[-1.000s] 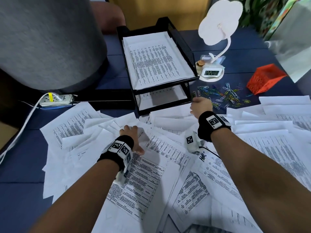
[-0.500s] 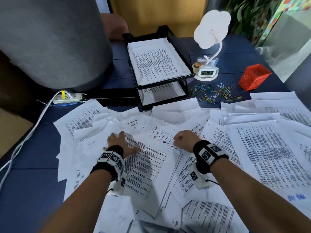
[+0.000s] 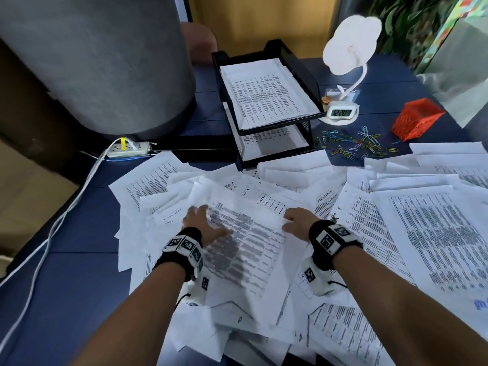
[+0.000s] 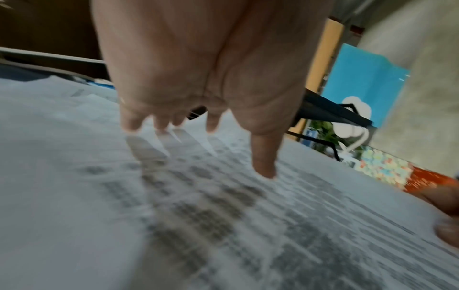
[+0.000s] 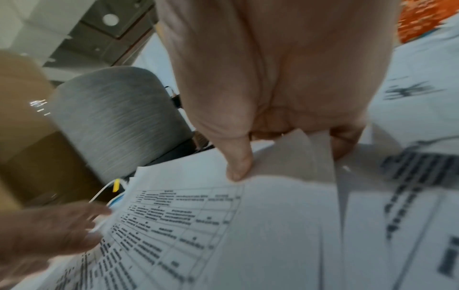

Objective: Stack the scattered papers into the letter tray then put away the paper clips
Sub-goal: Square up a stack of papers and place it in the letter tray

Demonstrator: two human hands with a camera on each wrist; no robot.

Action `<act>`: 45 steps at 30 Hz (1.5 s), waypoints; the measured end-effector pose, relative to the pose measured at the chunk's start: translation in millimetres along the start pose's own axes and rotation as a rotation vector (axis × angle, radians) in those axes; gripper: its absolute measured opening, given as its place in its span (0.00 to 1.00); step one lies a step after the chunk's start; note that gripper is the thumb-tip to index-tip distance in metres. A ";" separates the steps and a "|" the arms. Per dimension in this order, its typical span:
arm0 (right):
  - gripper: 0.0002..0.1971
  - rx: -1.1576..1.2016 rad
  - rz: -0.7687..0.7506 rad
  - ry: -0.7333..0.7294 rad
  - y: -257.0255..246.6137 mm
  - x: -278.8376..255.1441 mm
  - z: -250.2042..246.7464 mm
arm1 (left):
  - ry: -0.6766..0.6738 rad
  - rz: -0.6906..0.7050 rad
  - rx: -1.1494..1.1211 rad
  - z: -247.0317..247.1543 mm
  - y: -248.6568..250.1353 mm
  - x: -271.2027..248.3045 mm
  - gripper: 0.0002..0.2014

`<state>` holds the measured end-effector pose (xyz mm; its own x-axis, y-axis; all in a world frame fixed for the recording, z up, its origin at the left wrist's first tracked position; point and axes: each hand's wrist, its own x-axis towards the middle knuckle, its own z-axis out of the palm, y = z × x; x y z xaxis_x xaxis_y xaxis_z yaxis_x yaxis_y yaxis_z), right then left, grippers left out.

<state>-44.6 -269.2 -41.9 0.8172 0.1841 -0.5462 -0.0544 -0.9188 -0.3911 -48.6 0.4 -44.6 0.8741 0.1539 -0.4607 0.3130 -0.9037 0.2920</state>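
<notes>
Left hand (image 3: 202,225) lies flat, fingers spread, on a printed sheet (image 3: 245,249) atop the loose papers (image 3: 433,233). Right hand (image 3: 297,223) pinches that sheet's right edge, thumb on top. Gathering step underway, I judge; next, lift the sheet to the tray (image 3: 306,72) behind. Clips (image 3: 353,146) lie right of the tray, untouched
</notes>
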 end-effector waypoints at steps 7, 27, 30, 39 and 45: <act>0.11 0.388 0.112 0.208 15.5 1.9 -3.9 | 0.200 -0.244 -0.347 -9.4 -25.0 4.8 0.52; 0.15 0.638 0.118 0.168 -1.6 -14.9 -15.2 | 0.133 0.041 -1.077 -12.7 9.7 -12.1 0.06; 0.16 0.561 0.120 0.098 -8.8 -17.1 -14.3 | 0.050 0.043 -1.154 -14.7 -2.1 -14.6 0.10; 0.15 0.639 0.042 0.056 -24.0 -27.2 -13.4 | -0.027 0.058 -1.208 -12.4 8.2 -29.8 0.25; 0.18 0.749 -0.022 0.115 -30.5 -30.9 -21.3 | 0.084 0.132 -1.195 -40.9 21.2 -33.8 0.57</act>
<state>-55.9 -254.3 2.6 0.8753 0.1245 -0.4674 -0.3787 -0.4247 -0.8223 -56.3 -7.6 11.4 0.9330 0.1538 -0.3252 0.3262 0.0192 0.9451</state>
